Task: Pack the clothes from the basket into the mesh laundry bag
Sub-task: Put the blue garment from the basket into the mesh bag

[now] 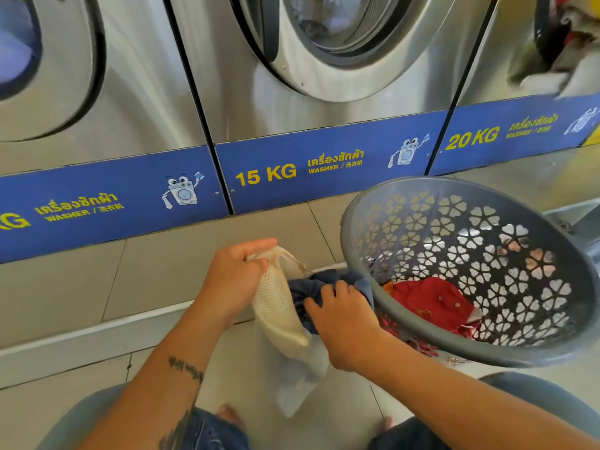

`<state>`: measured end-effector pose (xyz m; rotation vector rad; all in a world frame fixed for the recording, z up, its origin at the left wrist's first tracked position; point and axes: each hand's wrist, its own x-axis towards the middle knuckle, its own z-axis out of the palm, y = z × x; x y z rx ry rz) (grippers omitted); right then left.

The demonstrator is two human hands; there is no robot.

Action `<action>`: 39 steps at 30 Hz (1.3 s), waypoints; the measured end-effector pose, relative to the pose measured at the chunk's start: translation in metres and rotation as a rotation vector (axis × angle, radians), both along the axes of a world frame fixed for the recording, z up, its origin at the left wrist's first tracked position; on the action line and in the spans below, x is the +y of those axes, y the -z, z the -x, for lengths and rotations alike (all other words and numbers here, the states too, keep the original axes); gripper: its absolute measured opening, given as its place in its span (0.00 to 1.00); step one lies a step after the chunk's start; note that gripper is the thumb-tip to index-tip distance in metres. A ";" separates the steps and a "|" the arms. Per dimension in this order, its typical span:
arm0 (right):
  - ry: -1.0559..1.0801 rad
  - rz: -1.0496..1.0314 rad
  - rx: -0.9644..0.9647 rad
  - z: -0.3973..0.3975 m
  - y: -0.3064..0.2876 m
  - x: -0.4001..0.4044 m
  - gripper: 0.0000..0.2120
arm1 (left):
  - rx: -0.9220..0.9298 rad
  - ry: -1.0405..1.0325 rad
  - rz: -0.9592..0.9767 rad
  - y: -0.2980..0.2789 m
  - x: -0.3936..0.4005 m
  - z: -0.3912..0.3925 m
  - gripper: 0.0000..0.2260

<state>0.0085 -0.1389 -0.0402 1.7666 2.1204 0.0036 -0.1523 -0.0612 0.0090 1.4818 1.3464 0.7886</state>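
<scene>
Mesh laundry bag [279, 306], cream-coloured, hangs between our knees in front of the washers. Our left hand [233, 277] has its fingers clenched on the gathered top edge of the bag, near the drawstring [297, 263], and holds that edge up. The lower part of the bag droops toward the tiled floor [162, 274] and looks thinner and paler there (we cannot tell whether it touches the floor).

Our right hand [344, 323] grasps a dark blue garment [311, 287], fingers curled around the bunched cloth. The garment lies at the mouth of the bag, touching the mesh on its left side and the basket rim on its right. We cannot tell how much of it is inside the bag, since the hand and the mesh cover that part.

The grey plastic basket [422, 332] sits just to the right of the hands, tilted so that its opening faces us. Its wall is pierced with flower-shaped holes. Inside, low against the near wall, lies a red garment [431, 300] with a bit of orange cloth [388, 287] showing at its left edge.

Behind everything stands a row of steel front-loading washers. The middle washer [324, 76] carries a blue band marked "15 KG"; the one to its right is marked "20 KG" [472, 138], and mixed laundry [565, 43] spills from its open door (blurred, items not distinguishable). Both our forearms reach in from the bottom of the view; the left one bears a tattoo [186, 368].
</scene>
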 end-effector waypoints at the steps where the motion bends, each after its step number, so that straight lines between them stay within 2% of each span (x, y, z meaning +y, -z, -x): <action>1: 0.019 0.045 -0.033 0.004 0.009 0.001 0.24 | 0.024 0.016 0.027 0.009 0.000 0.001 0.20; 3: 0.035 0.097 -0.002 0.005 0.022 0.006 0.19 | 0.130 0.055 0.081 0.026 -0.002 0.004 0.19; 5: 0.110 0.103 0.144 -0.003 0.023 0.012 0.16 | 0.251 0.115 0.144 0.040 -0.006 0.008 0.17; 9: 0.415 0.166 0.678 -0.019 0.016 0.016 0.02 | 0.377 0.212 0.244 0.046 -0.015 0.021 0.16; 12: 0.640 0.175 1.094 0.003 0.021 0.025 0.03 | 0.415 0.189 0.202 0.048 -0.012 0.027 0.18; 14: 0.726 0.153 1.239 0.028 0.032 0.025 0.04 | 0.425 0.156 0.176 0.050 -0.010 0.030 0.19; 16: 0.652 0.160 1.178 0.045 0.050 0.020 0.09 | 0.450 0.136 0.153 0.052 -0.009 0.034 0.20; 18: 0.579 0.136 1.078 0.047 0.066 0.010 0.09 | 0.502 0.143 0.133 0.053 -0.009 0.037 0.21; 20: 0.579 0.051 1.069 0.038 0.071 0.000 0.11 | 0.539 0.165 0.115 0.054 -0.007 0.037 0.21; 22: 0.551 -0.061 0.835 0.030 0.071 -0.004 0.19 | 0.548 0.193 0.112 0.053 -0.004 0.034 0.20; 23: 0.541 -0.059 0.695 0.028 0.072 -0.005 0.24 | 0.555 0.209 0.109 0.052 -0.002 0.031 0.20; 24: 0.552 -0.007 0.639 0.027 0.072 -0.006 0.27 | 0.561 0.221 0.104 0.051 0.000 0.028 0.20; 27: 0.618 0.303 0.768 0.033 0.087 -0.006 0.27 | 0.564 0.256 0.088 0.049 0.002 0.018 0.19; 29: 0.670 0.373 0.868 0.036 0.092 -0.006 0.21 | 0.561 0.284 0.098 0.049 0.001 0.014 0.19; 32: 0.870 0.174 1.212 0.038 0.094 0.007 0.12 | 0.557 0.270 0.109 0.049 0.002 0.016 0.19; 34: 0.904 0.005 1.363 0.043 0.095 0.020 0.12 | 0.548 0.244 0.119 0.049 0.004 0.020 0.19; 36: 0.815 -0.028 1.398 0.053 0.100 0.026 0.17 | 0.540 0.228 0.131 0.047 0.006 0.022 0.19; 39: 0.594 0.194 1.240 0.062 0.130 0.023 0.20 | 0.566 0.203 0.119 0.045 0.008 0.024 0.19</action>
